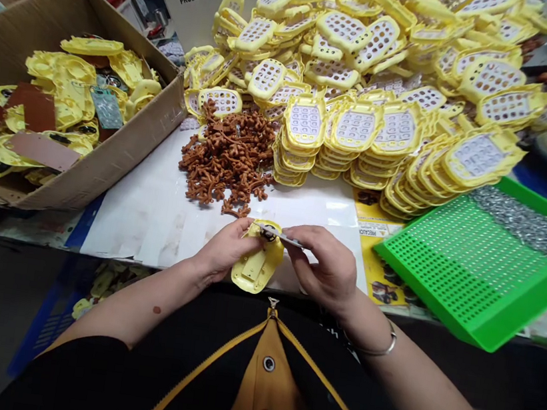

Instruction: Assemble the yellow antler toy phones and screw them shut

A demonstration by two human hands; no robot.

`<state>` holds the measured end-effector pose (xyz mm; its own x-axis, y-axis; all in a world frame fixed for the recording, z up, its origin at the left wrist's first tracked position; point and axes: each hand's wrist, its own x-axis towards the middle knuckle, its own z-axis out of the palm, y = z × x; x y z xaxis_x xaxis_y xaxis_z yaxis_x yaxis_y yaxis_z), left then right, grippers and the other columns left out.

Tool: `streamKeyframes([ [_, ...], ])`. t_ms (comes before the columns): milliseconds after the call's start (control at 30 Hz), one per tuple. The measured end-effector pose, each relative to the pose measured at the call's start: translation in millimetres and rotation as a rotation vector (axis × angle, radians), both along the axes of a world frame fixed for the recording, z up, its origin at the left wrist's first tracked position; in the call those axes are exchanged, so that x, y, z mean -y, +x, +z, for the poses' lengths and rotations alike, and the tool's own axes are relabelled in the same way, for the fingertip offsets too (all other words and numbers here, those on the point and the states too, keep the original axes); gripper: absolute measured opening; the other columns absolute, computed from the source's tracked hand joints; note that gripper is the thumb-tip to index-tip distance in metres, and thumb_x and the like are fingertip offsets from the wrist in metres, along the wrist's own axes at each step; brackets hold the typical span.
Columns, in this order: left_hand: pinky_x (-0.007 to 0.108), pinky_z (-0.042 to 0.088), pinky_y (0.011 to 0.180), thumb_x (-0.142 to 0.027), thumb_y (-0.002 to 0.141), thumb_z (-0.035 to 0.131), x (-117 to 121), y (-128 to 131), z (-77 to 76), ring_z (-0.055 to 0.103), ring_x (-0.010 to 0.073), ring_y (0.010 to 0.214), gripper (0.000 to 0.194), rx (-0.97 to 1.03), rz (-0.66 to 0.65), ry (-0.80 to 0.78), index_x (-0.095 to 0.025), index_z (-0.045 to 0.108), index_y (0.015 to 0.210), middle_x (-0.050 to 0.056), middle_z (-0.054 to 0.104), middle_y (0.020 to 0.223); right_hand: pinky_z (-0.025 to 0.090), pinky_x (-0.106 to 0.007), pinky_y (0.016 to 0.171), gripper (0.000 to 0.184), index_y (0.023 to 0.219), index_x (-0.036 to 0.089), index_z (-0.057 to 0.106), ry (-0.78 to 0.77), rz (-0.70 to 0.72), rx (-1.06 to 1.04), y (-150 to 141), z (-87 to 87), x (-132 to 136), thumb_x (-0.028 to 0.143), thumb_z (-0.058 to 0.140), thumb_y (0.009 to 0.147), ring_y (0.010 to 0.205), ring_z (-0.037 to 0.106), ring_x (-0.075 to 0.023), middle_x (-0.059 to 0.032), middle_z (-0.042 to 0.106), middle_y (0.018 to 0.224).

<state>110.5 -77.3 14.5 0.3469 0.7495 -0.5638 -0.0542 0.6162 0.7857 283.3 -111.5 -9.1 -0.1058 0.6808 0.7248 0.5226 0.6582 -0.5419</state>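
Note:
My left hand [227, 251] is closed around the left edge of a yellow plastic shell [256, 266], its thumb near the top. The shell's inner side faces up, with a raised rectangular part in its middle. A round dark part [268, 233], perhaps a small speaker, shows at the shell's upper end. From the right, my right hand [328, 266] pinches a thin greyish board [292, 240] seen nearly edge-on over that end. Whether the board touches the shell I cannot tell. Just beyond my hands lies a heap of small brown branched pieces [229, 155].
Stacked yellow frames with pale keypads [354, 125] stand behind, before a large pile of yellow perforated covers [336, 32]. At left, a cardboard box [125, 138] holds yellow shells and boards. A green perforated tray [464, 284] with many small metal screws [528, 222] sits at right.

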Motion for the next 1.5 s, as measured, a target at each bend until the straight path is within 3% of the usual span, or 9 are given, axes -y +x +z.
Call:
streamKeyframes([
  [167, 0.027, 0.049, 0.073, -0.022, 0.058, 0.083, 1.1, -1.2, -1.4, 0.064, 0.0146, 0.073, 0.040, 0.079, -0.045, 0.008, -0.015, 0.062, 0.091, 0.001, 0.068, 0.081, 0.059, -0.029, 0.067, 0.022, 0.099, 0.021, 0.059, -0.023, -0.010, -0.025, 0.1, 1.9, 1.3, 0.006, 0.056, 0.084, 0.077, 0.070, -0.0160, -0.0057, 0.072, 0.084],
  [333, 0.024, 0.046, 0.065, -0.020, 0.052, 0.086, 2.1, 0.0, -2.6, 0.059, 0.0109, 0.063, 0.040, 0.017, 0.066, 0.040, -0.016, 0.059, 0.081, -0.004, 0.065, 0.071, 0.059, -0.029, 0.066, 0.021, 0.100, 0.019, 0.058, 0.022, 0.080, -0.004, -1.2, 4.0, 3.8, 0.006, 0.054, 0.084, 0.078, 0.069, -0.0165, -0.0074, 0.072, 0.086],
  [533, 0.029, 0.049, 0.070, -0.022, 0.061, 0.079, -1.6, -4.6, -2.7, 0.065, 0.0171, 0.071, 0.028, 0.150, -0.012, -0.068, -0.013, 0.067, 0.084, 0.005, 0.071, 0.079, 0.058, -0.029, 0.066, 0.022, 0.100, 0.022, 0.057, -0.059, -0.032, -0.048, -2.4, 3.6, 3.0, 0.006, 0.056, 0.084, 0.074, 0.067, -0.0156, -0.0037, 0.070, 0.081],
  [733, 0.030, 0.049, 0.071, -0.011, 0.058, 0.072, -1.5, -6.1, -1.7, 0.066, 0.0190, 0.071, 0.027, 0.152, -0.060, -0.091, -0.013, 0.067, 0.085, 0.005, 0.071, 0.076, 0.056, -0.027, 0.065, 0.020, 0.098, 0.021, 0.058, -0.102, -0.019, -0.101, -2.1, 2.2, 2.0, 0.007, 0.057, 0.084, 0.072, 0.065, -0.0140, -0.0024, 0.068, 0.080],
  [933, 0.028, 0.047, 0.067, -0.005, 0.056, 0.064, 0.8, -2.5, -3.9, 0.063, 0.0161, 0.067, 0.026, 0.087, 0.003, -0.059, -0.015, 0.065, 0.080, 0.001, 0.069, 0.073, 0.057, -0.028, 0.067, 0.021, 0.099, 0.020, 0.059, -0.080, 0.017, -0.056, -3.2, 1.8, 3.6, 0.006, 0.056, 0.084, 0.076, 0.066, -0.0148, -0.0040, 0.070, 0.083],
  [1100, 0.030, 0.048, 0.074, -0.007, 0.060, 0.068, -0.4, -4.0, -3.5, 0.065, 0.0175, 0.072, 0.024, 0.174, 0.007, -0.099, -0.013, 0.068, 0.084, 0.005, 0.071, 0.078, 0.059, -0.030, 0.069, 0.020, 0.098, 0.021, 0.060, -0.103, -0.042, -0.069, -3.2, -2.0, 4.7, 0.007, 0.057, 0.083, 0.077, 0.069, -0.0163, -0.0044, 0.072, 0.084],
  [1233, 0.031, 0.048, 0.078, -0.011, 0.065, 0.072, 0.0, -6.7, -3.5, 0.066, 0.0189, 0.077, 0.025, 0.210, -0.025, -0.104, -0.013, 0.069, 0.089, 0.007, 0.073, 0.084, 0.060, -0.030, 0.073, 0.024, 0.103, 0.021, 0.060, -0.098, -0.080, -0.092, -2.8, -5.4, 6.7, 0.007, 0.059, 0.083, 0.081, 0.072, -0.0165, -0.0052, 0.075, 0.090],
  [1500, 0.032, 0.048, 0.078, -0.013, 0.061, 0.075, -1.3, -6.8, -1.2, 0.067, 0.0207, 0.075, 0.026, 0.188, 0.010, -0.109, -0.012, 0.069, 0.085, 0.008, 0.073, 0.079, 0.062, -0.033, 0.074, 0.041, 0.123, 0.021, 0.056, 0.020, -0.068, 0.036, -1.9, -6.8, 8.8, 0.007, 0.056, 0.085, 0.086, 0.072, -0.0185, -0.0091, 0.076, 0.096],
])
